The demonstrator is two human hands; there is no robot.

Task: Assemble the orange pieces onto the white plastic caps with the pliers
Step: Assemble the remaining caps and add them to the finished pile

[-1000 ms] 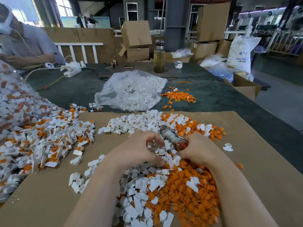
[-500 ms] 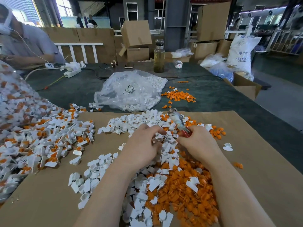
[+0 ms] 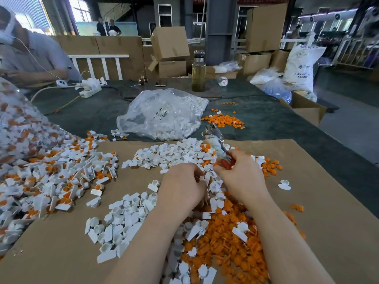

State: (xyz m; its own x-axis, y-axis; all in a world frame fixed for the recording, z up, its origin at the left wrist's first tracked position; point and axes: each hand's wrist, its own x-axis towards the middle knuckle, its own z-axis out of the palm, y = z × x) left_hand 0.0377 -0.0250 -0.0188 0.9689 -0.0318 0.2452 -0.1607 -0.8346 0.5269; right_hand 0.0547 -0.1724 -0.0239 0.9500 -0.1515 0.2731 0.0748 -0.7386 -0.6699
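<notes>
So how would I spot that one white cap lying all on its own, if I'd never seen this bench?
Start at the brown cardboard sheet covering the near table, and find the right hand gripping the pliers. Look past that hand toward the sheet's right side. The lone white cap lies there on bare cardboard, apart from every pile, with only a few orange pieces scattered nearby.

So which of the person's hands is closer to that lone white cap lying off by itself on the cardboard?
Right. The right hand, holding the pliers, is just left of the lone white cap; the left hand lies farther left, beyond the right one.
</notes>
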